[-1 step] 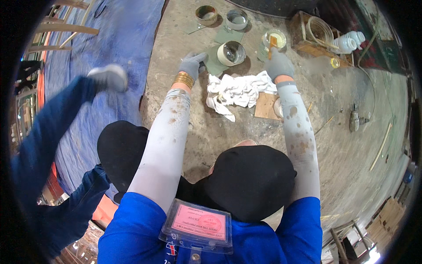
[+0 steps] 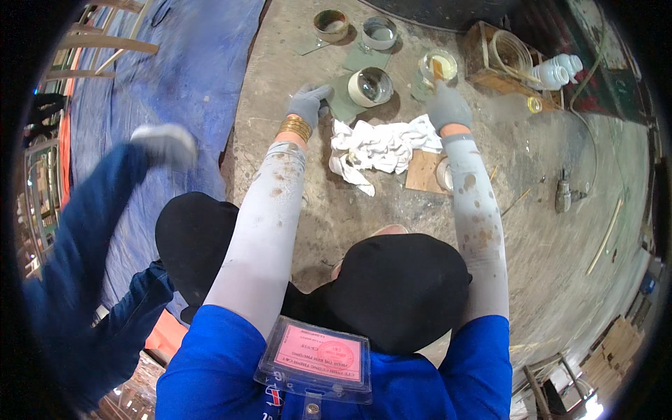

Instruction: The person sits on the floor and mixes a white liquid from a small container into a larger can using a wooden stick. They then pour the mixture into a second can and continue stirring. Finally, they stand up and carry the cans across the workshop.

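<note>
My right hand (image 2: 449, 110), in a grey glove, is closed on a flat orange-brown brush (image 2: 437, 69). The brush's end is over a round bowl (image 2: 426, 64) of pale yellowish liquid; whether it touches the liquid I cannot tell. My left hand (image 2: 308, 105), also gloved in grey, has its fingers apart and seems to hold nothing. It is beside a grey-green sheet (image 2: 343, 105), on which a white bowl (image 2: 358, 89) with dark contents stands. Between my hands lies a crumpled white cloth (image 2: 381, 143).
Two more bowls, one brown-stained (image 2: 331, 26) and one grey (image 2: 379, 33), stand farther off. A wooden crate (image 2: 483, 52) and white plastic bottles (image 2: 553, 73) are at the far right. A brown board (image 2: 424, 171) lies near my right forearm. On the left, another person's leg (image 2: 91, 189) crosses the blue tarp (image 2: 189, 77).
The brush has shifted slightly in the bowl with my right hand. The other person's foot has moved a little to the left. My left hand has barely moved.
</note>
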`<state>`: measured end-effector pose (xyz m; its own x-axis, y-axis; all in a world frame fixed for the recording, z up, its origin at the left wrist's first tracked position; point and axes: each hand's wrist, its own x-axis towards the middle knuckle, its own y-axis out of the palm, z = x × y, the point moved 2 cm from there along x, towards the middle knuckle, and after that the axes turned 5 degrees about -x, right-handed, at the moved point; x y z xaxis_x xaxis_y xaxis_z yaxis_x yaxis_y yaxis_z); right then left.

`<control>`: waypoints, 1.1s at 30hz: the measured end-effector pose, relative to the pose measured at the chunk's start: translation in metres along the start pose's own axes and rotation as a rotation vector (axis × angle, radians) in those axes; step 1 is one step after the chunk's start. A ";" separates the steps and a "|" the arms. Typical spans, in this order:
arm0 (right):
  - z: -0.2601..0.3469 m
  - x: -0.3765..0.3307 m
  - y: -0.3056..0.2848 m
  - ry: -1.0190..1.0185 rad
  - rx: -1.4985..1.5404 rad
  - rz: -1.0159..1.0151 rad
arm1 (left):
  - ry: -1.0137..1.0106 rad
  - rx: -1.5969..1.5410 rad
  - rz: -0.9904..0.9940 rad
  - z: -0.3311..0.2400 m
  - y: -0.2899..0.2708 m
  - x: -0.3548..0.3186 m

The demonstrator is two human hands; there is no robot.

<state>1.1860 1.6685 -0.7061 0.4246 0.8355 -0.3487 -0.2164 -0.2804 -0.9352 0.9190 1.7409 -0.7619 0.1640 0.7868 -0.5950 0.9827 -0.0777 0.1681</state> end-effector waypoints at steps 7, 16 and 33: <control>-0.011 0.016 -0.024 0.065 -0.028 -0.046 | 0.186 -0.006 -0.001 -0.001 0.003 0.011; -0.028 -0.004 -0.032 -0.097 -0.133 -0.167 | 0.177 0.079 -0.087 -0.008 0.024 0.027; -0.022 -0.025 -0.036 -0.080 -0.079 -0.035 | 0.140 -0.157 0.252 -0.044 0.018 0.019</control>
<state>1.2026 1.6479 -0.6649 0.3580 0.8797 -0.3130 -0.1318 -0.2842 -0.9497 0.9356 1.7812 -0.7354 0.3759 0.8325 -0.4071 0.8857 -0.1935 0.4221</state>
